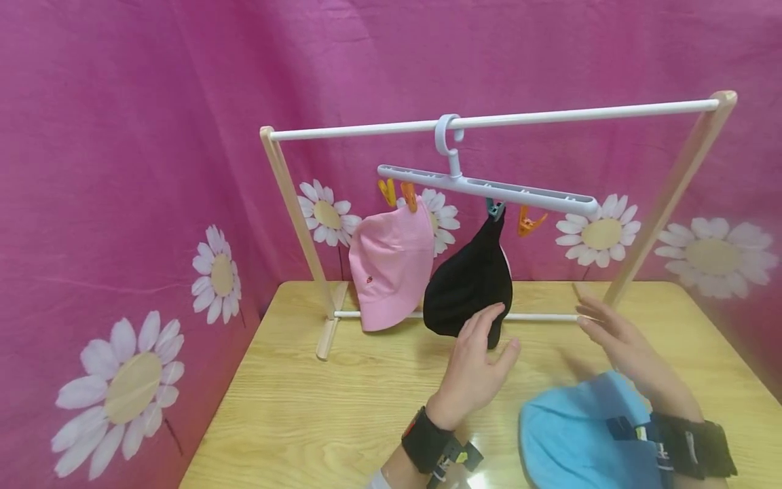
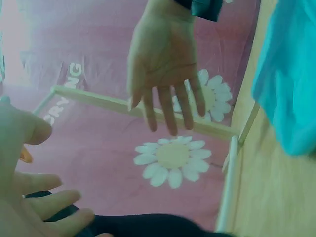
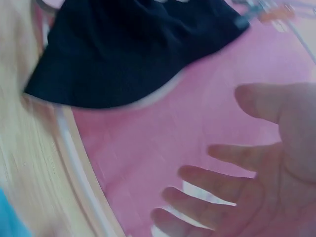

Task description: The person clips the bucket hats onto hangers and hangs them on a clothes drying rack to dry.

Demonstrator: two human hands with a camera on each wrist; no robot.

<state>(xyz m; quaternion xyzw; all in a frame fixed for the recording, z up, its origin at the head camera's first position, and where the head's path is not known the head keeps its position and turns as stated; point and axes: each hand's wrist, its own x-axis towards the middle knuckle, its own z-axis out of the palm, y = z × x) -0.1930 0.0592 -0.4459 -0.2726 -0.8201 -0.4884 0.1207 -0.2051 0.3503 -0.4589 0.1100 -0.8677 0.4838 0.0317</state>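
A black bucket hat [image 1: 469, 285] hangs by a teal clothespin [image 1: 495, 208] from a pale grey hanger [image 1: 519, 193]. My left hand [image 1: 473, 373] is just in front of the hat's lower edge, fingers spread and loosely bent; whether it touches the cloth I cannot tell. To the right, my right hand [image 1: 629, 350] is raised over a light blue hat [image 1: 574, 428] on the table, holding nothing. In the right wrist view the right hand [image 3: 237, 182] has its fingers apart, away from the black hat [image 3: 118, 54]. A pink bucket hat [image 1: 394, 265] hangs from an orange clothespin [image 1: 409, 197].
The hanger hooks over the white top rod [image 1: 550, 117] of a wooden-ended rack. A yellow clothespin [image 1: 387, 192] and another orange clothespin [image 1: 529, 221] dangle from the hanger, holding nothing. Behind stands a pink flowered curtain [image 1: 183, 136]. The rack stands on a wooden table [image 1: 293, 421].
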